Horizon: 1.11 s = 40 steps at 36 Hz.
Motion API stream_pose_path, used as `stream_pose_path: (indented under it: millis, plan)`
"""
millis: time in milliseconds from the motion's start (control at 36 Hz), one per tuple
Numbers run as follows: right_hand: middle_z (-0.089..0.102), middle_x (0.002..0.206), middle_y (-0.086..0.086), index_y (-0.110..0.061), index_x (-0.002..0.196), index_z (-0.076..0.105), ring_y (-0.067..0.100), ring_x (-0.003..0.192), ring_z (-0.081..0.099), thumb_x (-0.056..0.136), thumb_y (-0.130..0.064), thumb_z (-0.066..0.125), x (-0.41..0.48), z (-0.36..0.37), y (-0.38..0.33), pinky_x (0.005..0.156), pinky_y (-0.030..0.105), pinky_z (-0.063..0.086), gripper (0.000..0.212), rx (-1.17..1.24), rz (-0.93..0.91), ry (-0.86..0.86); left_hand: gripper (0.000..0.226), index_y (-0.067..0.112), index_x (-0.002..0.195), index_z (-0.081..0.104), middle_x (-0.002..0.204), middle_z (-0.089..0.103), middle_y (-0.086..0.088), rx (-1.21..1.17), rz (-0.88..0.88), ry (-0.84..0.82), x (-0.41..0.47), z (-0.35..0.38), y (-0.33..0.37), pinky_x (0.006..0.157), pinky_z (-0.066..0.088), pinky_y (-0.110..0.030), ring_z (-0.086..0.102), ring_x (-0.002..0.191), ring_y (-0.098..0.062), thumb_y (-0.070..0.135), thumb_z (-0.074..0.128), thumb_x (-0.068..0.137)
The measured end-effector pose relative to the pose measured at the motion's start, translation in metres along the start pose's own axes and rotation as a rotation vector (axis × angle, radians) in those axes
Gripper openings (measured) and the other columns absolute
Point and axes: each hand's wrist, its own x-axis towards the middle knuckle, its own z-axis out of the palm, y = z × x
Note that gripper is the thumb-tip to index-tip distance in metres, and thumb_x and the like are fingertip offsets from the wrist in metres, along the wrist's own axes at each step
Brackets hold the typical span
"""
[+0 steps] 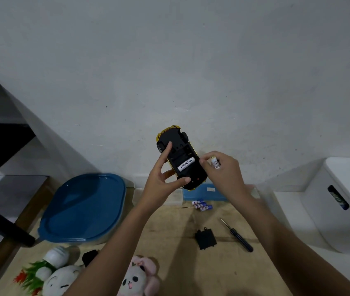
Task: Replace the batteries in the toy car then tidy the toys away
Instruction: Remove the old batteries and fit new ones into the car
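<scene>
**A:** Your left hand has the toy car up above the far edge of the surface, belly up. The thumb is hooked over its near end; the forefinger lies long across the black chassis; the other fingers wrap behind the yellow body.

**B:** And the battery bay is open; one Heybright battery sits in it, label facing you (the slot beside it is dark, and I can't tell more).

**A:** Your right hand is just beside the car's right flank; thumb and fingertips pinch a white battery, its metal end showing, the remaining fingers curled in.

**B:** Down on the surface, three batteries in blue and red lie together near the far edge, just in front of a flat blue box. The black cover lies nearer the middle; the screwdriver is to its right, not touching it.

**A:** The blue-lidded tub fills the far-left corner. Two plush toys crowd the near edge: a white plush toward the near-left corner, a pink-eared panda beside it. A white bin stands off the right edge.
</scene>
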Motion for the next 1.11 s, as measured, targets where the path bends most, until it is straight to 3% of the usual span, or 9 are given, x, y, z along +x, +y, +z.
stream_pose_path:
  millis: [167,306,389,444,528,694,778,917,1111]
  plan:
    - [0.067,0.082,0.001,-0.012,0.091,0.068,0.009,0.071,0.061,0.087,-0.037,0.06,0.002,-0.004,0.004,0.058,0.013,0.045,0.027,-0.072,0.09,0.019,0.092,0.046,0.142,0.021,0.136,0.044,0.002,-0.002,0.002,0.03,-0.001,0.001,0.001,0.09,0.049,-0.019,0.055,0.113,0.001,0.006,0.073,0.078]
    - [0.035,0.05,-0.003,-0.013,0.058,0.045,0.012,0.049,0.034,0.084,-0.057,0.052,0.001,-0.007,0.002,0.051,0.026,0.024,0.052,-0.045,0.257,-0.174,0.091,0.053,0.138,0.02,0.131,0.048,0.002,-0.059,0.014,0.08,-0.002,0.003,0.005,0.094,0.051,-0.033,0.059,0.112,-0.015,0.004,0.07,0.08]
    - [0.037,0.04,-0.011,-0.007,0.089,0.066,0.005,0.044,0.035,0.085,-0.053,0.054,0.0,-0.002,0.002,0.048,0.02,0.026,0.048,0.009,0.314,-0.207,0.092,0.057,0.135,0.02,0.14,0.042,-0.002,-0.08,0.034,0.122,-0.001,0.007,0.006,0.096,0.05,-0.036,0.056,0.117,-0.015,0.003,0.07,0.08]
    - [0.037,0.043,-0.011,-0.002,0.105,0.061,0.004,0.04,0.031,0.084,-0.053,0.056,0.0,-0.002,0.002,0.041,0.017,0.026,0.056,0.093,0.389,-0.227,0.094,0.06,0.134,0.019,0.144,0.038,-0.001,-0.096,0.038,0.132,-0.001,0.009,0.007,0.097,0.049,-0.04,0.056,0.118,-0.014,0.004,0.072,0.08]
    - [0.037,0.052,-0.002,-0.006,0.092,0.057,0.006,0.036,0.027,0.079,-0.059,0.058,-0.001,-0.003,0.001,0.034,0.017,0.022,0.054,0.191,0.48,-0.276,0.094,0.068,0.13,0.018,0.148,0.033,-0.001,-0.111,0.036,0.137,0.0,0.012,0.007,0.1,0.046,-0.045,0.051,0.124,-0.021,0.022,0.076,0.072]
    - [0.034,0.051,-0.001,-0.013,0.084,0.053,0.007,0.037,0.026,0.084,-0.047,0.06,0.0,-0.004,0.001,0.034,0.017,0.019,0.035,0.328,0.426,-0.279,0.099,0.071,0.128,0.008,0.151,0.026,0.001,-0.132,0.024,0.131,0.001,0.014,0.004,0.103,0.042,-0.052,0.043,0.131,-0.027,0.03,0.075,0.069]
    - [0.039,0.047,-0.006,-0.006,0.096,0.058,0.004,0.034,0.028,0.086,-0.038,0.06,0.001,-0.007,-0.002,0.032,0.016,0.022,0.033,0.314,0.345,-0.269,0.1,0.065,0.132,0.004,0.153,0.021,0.007,-0.116,0.018,0.153,0.004,0.011,0.007,0.106,0.039,-0.049,0.038,0.134,-0.019,0.027,0.075,0.073]
    - [0.046,0.059,0.002,0.0,0.101,0.059,0.003,0.035,0.032,0.086,-0.026,0.063,0.008,-0.025,-0.004,0.033,0.013,0.025,0.031,0.241,0.231,-0.259,0.086,0.047,0.142,0.017,0.137,0.045,0.002,-0.177,-0.055,0.214,0.009,-0.017,0.012,0.092,0.052,-0.038,0.053,0.122,-0.018,0.01,0.068,0.083]
    - [0.046,0.051,-0.005,-0.003,0.092,0.061,0.0,0.031,0.036,0.089,-0.02,0.059,0.011,-0.028,-0.005,0.033,0.009,0.028,0.018,0.296,0.21,-0.204,0.082,0.044,0.14,0.029,0.118,0.057,0.001,-0.021,-0.08,-0.134,0.015,-0.042,0.028,0.081,0.057,-0.038,0.061,0.106,-0.017,-0.001,0.066,0.082]
